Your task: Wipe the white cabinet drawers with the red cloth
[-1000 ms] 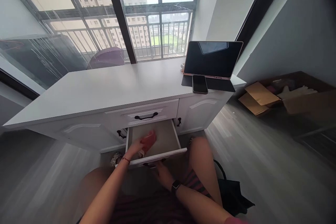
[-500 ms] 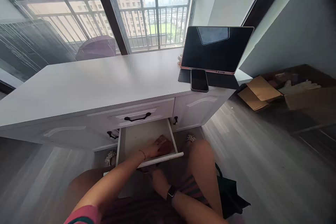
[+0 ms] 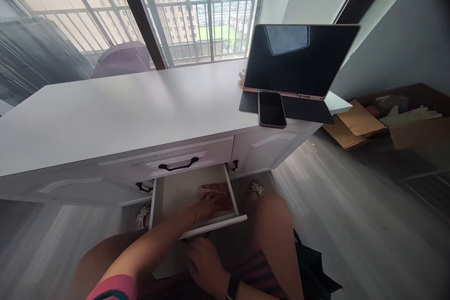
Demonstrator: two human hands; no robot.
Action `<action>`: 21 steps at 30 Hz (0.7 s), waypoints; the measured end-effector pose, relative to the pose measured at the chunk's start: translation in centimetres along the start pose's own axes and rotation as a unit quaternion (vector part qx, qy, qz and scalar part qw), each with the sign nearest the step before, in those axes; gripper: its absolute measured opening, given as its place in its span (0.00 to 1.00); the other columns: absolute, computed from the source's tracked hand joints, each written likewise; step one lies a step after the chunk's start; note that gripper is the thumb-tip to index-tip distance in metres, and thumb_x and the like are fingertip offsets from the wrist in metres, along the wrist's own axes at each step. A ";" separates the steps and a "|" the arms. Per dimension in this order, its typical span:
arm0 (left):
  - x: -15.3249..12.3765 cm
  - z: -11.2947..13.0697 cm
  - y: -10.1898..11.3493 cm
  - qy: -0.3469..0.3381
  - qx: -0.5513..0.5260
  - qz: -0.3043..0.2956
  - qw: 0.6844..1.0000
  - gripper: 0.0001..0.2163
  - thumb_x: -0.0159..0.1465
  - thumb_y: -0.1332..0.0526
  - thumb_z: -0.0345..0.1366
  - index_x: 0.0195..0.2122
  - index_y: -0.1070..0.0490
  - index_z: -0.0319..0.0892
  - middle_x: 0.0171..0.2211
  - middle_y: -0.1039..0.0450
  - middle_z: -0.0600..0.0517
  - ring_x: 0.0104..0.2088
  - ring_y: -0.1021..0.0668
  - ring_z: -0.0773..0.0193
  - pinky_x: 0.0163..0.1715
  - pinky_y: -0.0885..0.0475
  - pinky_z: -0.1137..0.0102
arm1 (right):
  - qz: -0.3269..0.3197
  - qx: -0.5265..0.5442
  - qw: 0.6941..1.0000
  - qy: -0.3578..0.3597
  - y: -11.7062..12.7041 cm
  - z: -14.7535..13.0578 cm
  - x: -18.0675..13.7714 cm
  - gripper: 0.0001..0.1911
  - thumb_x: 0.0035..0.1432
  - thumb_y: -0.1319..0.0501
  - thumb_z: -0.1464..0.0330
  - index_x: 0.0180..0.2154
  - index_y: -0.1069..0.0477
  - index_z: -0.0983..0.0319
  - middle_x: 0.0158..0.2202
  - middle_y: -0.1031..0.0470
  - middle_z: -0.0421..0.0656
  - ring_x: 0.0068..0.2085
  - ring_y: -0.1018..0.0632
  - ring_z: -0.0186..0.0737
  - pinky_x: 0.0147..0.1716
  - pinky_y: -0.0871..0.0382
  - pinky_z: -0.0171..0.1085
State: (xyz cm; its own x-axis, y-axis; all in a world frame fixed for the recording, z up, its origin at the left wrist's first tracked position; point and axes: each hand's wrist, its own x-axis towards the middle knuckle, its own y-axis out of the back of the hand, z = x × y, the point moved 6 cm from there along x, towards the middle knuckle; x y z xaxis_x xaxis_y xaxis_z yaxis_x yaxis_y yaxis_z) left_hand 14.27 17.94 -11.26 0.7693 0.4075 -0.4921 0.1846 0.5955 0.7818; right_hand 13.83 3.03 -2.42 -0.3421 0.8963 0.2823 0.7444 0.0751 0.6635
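- Reddish flat item [image 3: 221,192]: blurred, lying in right half of open drawer [image 3: 168,197] under tabletop [image 3: 123,112].
- Long axis roughly across drawer, left to right.
- Left hand [image 3: 208,205]: fingers laid over item's near edge, hiding it; grip not discernible.
- Right hand [image 3: 201,258]: beneath drawer front; opening of fingers not discernible.

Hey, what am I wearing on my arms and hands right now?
The left hand is ungloved, with a thin bracelet at the wrist and a pink-red sleeve with a dark stripe higher up. The right hand is ungloved too, with a dark watch at its wrist.
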 end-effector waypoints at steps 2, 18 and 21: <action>0.1 -0.2 -0.2 0.011 0.005 -0.009 1.000 0.24 0.69 0.50 0.34 0.64 0.36 0.64 0.74 0.51 0.53 0.71 0.49 0.40 0.63 0.48 0.38 | 0.076 0.005 0.997 -0.013 1.9 0.2 0.6 0.13 0.62 0.43 0.75 0.46 0.27 0.57 0.43 0.21 0.43 0.46 0.24 0.42 0.47 0.31 0.42; 4.2 -6.8 5.3 0.052 -0.043 0.030 0.997 0.26 0.67 0.48 0.33 0.65 0.37 0.61 0.74 0.52 0.51 0.71 0.50 0.39 0.63 0.48 0.36 | 0.113 -0.027 0.984 -0.134 3.7 1.1 2.3 0.12 0.61 0.40 0.74 0.46 0.30 0.56 0.41 0.24 0.41 0.43 0.27 0.46 0.48 0.38 0.47; 4.7 -8.5 7.2 0.053 -0.086 0.083 0.991 0.26 0.63 0.44 0.31 0.63 0.32 0.52 0.70 0.40 0.49 0.67 0.39 0.46 0.64 0.43 0.46 | 0.126 -0.024 0.983 -0.134 3.9 1.0 2.3 0.13 0.61 0.40 0.75 0.46 0.30 0.56 0.41 0.24 0.41 0.43 0.27 0.45 0.49 0.39 0.47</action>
State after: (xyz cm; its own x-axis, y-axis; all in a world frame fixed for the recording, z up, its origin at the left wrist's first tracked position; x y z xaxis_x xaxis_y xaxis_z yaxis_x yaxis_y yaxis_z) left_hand 14.02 30.04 -11.27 0.7096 0.5747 -0.4077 -0.0531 0.6205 0.7824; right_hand 16.50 5.85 0.12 0.0172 0.9673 0.2531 0.7555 -0.1784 0.6304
